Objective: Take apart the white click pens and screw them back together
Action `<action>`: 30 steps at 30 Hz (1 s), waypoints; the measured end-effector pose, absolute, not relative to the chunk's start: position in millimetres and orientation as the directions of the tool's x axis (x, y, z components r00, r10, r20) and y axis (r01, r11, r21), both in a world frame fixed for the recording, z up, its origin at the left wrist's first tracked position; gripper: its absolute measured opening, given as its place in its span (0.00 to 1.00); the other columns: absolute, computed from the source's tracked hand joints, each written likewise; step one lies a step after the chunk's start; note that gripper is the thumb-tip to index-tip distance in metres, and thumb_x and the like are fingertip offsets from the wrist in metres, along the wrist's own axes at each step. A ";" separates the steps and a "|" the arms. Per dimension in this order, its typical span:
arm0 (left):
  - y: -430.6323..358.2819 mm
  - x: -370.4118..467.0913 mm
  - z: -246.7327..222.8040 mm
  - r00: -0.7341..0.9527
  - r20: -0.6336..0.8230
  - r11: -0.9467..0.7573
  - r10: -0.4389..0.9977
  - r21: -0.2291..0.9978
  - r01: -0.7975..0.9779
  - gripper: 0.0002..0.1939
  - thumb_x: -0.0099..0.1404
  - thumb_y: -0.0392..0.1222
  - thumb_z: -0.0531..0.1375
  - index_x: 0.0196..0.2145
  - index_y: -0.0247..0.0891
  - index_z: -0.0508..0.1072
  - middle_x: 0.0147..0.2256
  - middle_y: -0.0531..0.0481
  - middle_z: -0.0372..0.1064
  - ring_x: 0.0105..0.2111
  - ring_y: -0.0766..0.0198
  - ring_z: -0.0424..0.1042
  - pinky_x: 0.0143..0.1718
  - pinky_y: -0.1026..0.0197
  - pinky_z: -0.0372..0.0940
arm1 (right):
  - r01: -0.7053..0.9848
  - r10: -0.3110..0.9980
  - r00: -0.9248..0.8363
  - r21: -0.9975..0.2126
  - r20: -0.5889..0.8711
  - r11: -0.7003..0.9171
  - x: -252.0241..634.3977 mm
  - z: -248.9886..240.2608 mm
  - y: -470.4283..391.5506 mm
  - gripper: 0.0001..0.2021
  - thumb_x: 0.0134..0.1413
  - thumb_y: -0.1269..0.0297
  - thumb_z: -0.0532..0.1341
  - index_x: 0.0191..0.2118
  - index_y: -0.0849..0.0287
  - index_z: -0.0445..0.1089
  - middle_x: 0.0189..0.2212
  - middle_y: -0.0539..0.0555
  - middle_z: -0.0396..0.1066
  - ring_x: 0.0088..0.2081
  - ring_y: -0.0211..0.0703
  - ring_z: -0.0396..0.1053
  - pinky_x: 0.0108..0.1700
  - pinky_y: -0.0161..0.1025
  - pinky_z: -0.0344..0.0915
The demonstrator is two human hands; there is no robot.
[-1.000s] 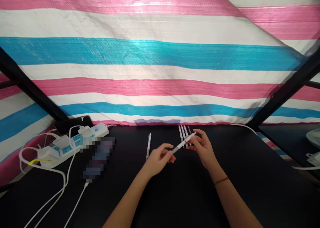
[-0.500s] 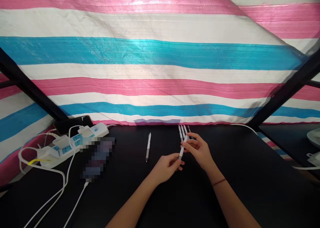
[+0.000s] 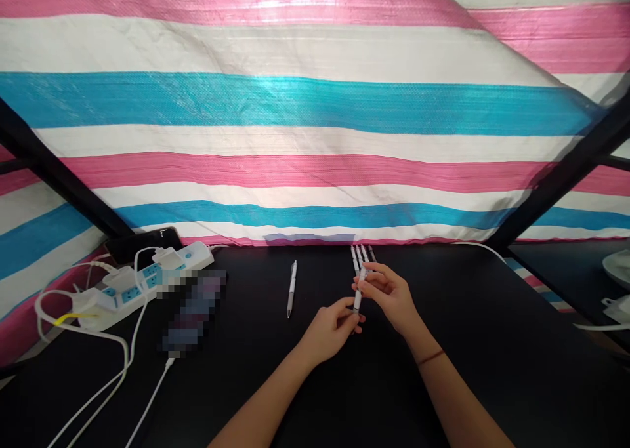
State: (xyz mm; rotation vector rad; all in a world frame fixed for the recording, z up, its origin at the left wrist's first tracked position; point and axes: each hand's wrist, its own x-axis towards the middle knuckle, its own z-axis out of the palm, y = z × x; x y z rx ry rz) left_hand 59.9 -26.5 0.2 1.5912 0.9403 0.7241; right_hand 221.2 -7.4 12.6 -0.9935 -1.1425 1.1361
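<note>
Head view, left hand: The left hand (image 3: 331, 330) pinches the lower end of a white pen (image 3: 358, 300) between thumb and fingers, the forearm reaching in from the near edge.
Right hand: The right hand (image 3: 392, 295) grips the same pen near its top between thumb and fingertips; a thin dark-red band (image 3: 430, 357) circles the wrist.
Held pen: It is tilted, its top leaning slightly right, and spans the gap between the two hands over the middle of a black desk (image 3: 394, 395); whether its tip touches the surface cannot be told.
Pen row: Just beyond the right hand, three white pens (image 3: 355, 259) and a darker pen (image 3: 372, 254) lie side by side near the back edge, their lower ends partly hidden by fingers.
Lone pen: A white retractable pen with a grey grip (image 3: 292, 289) lies apart, left of the row, its point toward the near edge.
Power strip: At left, a white power strip (image 3: 197, 256) with blue sockets carries white plugs and cords; a black device (image 3: 145, 244) leans behind it.
Blurred device: A pixelated, phone-like slab (image 3: 195, 310) lies beside the strip, a white cable (image 3: 151, 399) at its near end.
Backdrop: A pink, white and blue striped sheet (image 3: 295, 103) hangs behind the desk, between slanting black bars (image 3: 556, 179).
</note>
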 end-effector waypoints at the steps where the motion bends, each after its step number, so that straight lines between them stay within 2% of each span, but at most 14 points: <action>1: -26.9 60.7 0.3 0.496 -0.020 -0.087 0.868 0.978 0.191 0.18 0.64 0.45 0.54 0.51 0.41 0.68 0.38 0.46 0.76 0.35 0.60 0.75 0.40 0.57 0.67 | -0.148 0.984 0.054 -0.974 0.168 0.175 221.3 12.0 -7.3 0.23 0.42 0.53 0.68 0.45 0.56 0.67 0.31 0.55 0.75 0.35 0.52 0.76 0.32 0.44 0.73; 10: -27.5 65.6 -6.0 0.459 -0.042 -0.015 0.888 0.993 0.119 0.20 0.65 0.50 0.53 0.48 0.37 0.71 0.37 0.43 0.75 0.31 0.60 0.75 0.35 0.58 0.68 | -0.188 0.988 0.042 -0.970 0.149 0.154 223.8 9.1 -5.1 0.24 0.43 0.55 0.68 0.47 0.55 0.66 0.30 0.52 0.72 0.32 0.50 0.76 0.30 0.42 0.73; 16: -27.1 65.8 -7.2 0.481 -0.071 0.043 0.874 0.997 0.069 0.20 0.65 0.50 0.54 0.48 0.36 0.70 0.36 0.42 0.74 0.31 0.61 0.75 0.33 0.59 0.67 | -0.182 0.993 -0.029 -0.977 0.116 0.109 226.3 10.1 -5.3 0.24 0.45 0.55 0.68 0.49 0.54 0.65 0.32 0.51 0.71 0.33 0.49 0.76 0.33 0.43 0.74; 30: -28.5 67.8 -6.6 0.501 -0.072 0.038 0.863 0.996 0.077 0.18 0.66 0.48 0.53 0.48 0.35 0.69 0.35 0.44 0.73 0.30 0.63 0.74 0.32 0.60 0.67 | -0.117 0.989 -0.011 -0.982 0.148 0.146 224.3 11.1 -5.8 0.23 0.47 0.55 0.66 0.49 0.55 0.66 0.31 0.49 0.68 0.31 0.47 0.75 0.28 0.40 0.74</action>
